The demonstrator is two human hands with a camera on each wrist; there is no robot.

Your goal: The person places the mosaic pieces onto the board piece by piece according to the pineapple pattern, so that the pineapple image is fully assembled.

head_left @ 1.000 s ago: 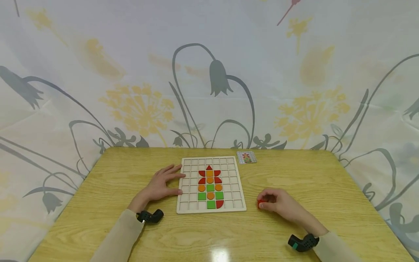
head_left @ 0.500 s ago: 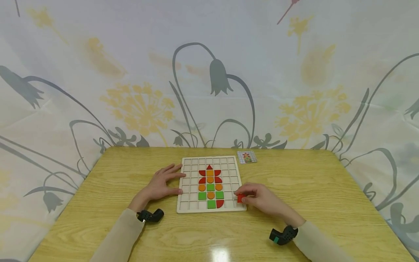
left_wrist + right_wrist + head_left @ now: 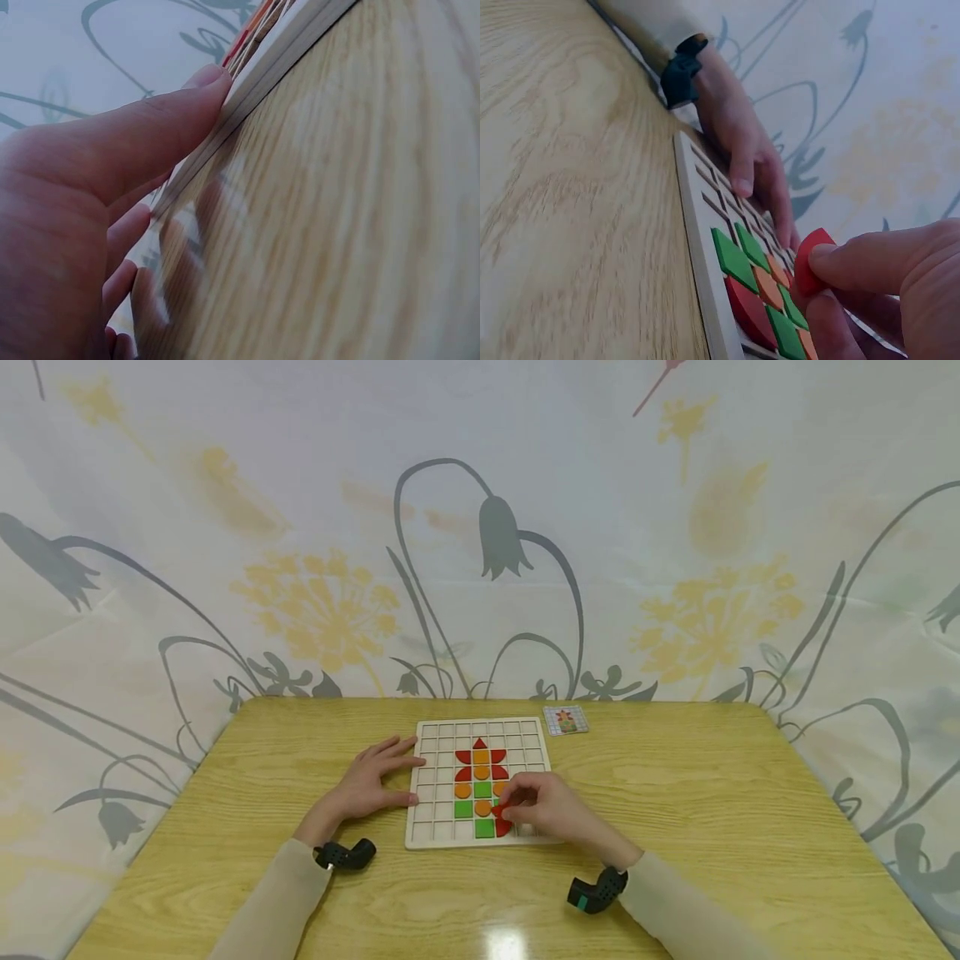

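A white square grid board lies on the table, with flat red, orange and green pieces set in its middle columns. My left hand rests at the board's left edge, its fingers fairly straight and the thumb touching the rim. Over the lower part of the pattern, my right hand pinches a red tile with a curved edge between thumb and fingers. In the right wrist view that tile is held above the board. Beneath it sit a red quarter-round piece and a green square. My right hand hides some cells at the lower right.
A small picture card with a coloured grid pattern lies beyond the board's far right corner. The wooden table extends around the board. Behind it hangs a flower-patterned cloth.
My right hand has moved left from the bare table, over the board's right edge, to above the lower pieces, carrying the red tile. My left hand has stayed in place.
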